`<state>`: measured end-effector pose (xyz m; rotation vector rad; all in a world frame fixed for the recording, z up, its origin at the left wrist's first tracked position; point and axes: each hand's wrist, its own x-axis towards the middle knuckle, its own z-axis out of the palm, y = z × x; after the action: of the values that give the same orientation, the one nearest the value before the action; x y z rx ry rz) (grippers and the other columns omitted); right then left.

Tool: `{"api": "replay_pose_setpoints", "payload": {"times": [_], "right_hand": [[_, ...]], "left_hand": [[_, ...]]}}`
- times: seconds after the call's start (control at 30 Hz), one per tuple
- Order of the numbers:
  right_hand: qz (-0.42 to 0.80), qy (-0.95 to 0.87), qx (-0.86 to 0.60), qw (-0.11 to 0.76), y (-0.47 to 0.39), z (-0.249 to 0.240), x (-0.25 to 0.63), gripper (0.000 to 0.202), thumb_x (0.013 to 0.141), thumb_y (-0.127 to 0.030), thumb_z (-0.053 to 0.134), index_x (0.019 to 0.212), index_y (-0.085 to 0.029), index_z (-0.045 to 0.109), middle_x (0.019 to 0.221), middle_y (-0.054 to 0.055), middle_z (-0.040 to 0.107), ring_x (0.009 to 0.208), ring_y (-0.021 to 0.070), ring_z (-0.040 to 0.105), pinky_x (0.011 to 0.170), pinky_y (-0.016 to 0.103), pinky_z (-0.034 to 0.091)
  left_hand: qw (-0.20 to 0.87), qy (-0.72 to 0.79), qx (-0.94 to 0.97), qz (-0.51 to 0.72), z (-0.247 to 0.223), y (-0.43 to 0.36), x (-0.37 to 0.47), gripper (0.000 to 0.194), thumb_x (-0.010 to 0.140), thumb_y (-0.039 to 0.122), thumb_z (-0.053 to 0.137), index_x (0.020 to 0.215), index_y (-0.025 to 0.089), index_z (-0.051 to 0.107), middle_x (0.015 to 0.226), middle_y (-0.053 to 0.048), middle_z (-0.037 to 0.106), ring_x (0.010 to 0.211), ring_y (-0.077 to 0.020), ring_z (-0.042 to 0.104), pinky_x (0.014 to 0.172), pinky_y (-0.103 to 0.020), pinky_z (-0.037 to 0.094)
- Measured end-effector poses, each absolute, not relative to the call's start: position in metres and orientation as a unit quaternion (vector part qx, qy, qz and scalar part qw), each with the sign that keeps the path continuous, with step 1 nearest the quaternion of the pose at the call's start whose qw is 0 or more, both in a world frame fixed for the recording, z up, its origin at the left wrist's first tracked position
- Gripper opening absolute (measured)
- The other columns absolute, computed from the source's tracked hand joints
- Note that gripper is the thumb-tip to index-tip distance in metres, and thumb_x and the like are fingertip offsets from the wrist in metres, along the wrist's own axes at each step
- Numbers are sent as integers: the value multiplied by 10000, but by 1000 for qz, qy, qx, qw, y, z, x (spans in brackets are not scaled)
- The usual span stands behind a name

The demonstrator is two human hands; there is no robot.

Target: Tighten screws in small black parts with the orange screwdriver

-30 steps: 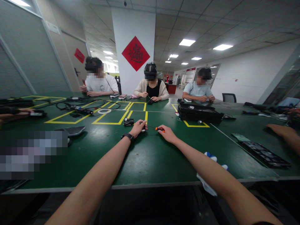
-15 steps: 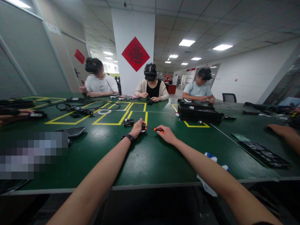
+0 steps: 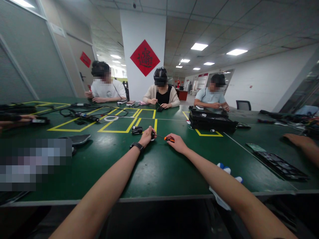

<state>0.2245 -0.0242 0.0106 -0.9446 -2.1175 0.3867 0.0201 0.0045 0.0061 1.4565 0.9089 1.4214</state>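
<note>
Both my arms stretch far out over a green table (image 3: 154,169). My left hand (image 3: 147,136), with a black watch on the wrist, grips a small black part (image 3: 152,136) against the tabletop. My right hand (image 3: 175,143) holds a thin screwdriver with an orange handle (image 3: 168,138); its shaft points left to the small part. Just left of my left hand lies another small black device (image 3: 137,130) beside yellow floor-tape lines.
Three people sit across the table, working. A black case (image 3: 211,120) lies right of centre, a dark tray (image 3: 276,161) at right, cables and a white ring (image 3: 111,118) at left. Other people's hands reach in from both sides. A white and blue glove (image 3: 221,196) hangs at the near edge.
My hands stay almost in place; the screwdriver's tip remains at the small part. The view has shifted slightly.
</note>
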Motion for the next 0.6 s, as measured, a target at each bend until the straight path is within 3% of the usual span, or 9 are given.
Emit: {"api": "replay_pose_setpoints", "payload": {"times": [0.3, 0.6], "right_hand": [[97, -829, -415, 361, -15, 6, 227, 197, 794, -260, 437, 789, -157, 606, 804, 42, 551, 778, 129, 482, 740, 272, 369], [121, -812, -425, 381, -15, 5, 228, 173, 733, -270, 514, 869, -171, 557, 838, 23, 556, 777, 129, 482, 700, 255, 371]], "left_hand": [[383, 392, 634, 545, 9, 2, 23, 569, 724, 643, 277, 716, 135, 533, 653, -36, 554, 602, -111, 521, 592, -242, 398], [403, 413, 617, 536, 8, 4, 21, 653, 721, 665, 218, 764, 127, 586, 742, -68, 597, 668, -136, 545, 674, -277, 410]]}}
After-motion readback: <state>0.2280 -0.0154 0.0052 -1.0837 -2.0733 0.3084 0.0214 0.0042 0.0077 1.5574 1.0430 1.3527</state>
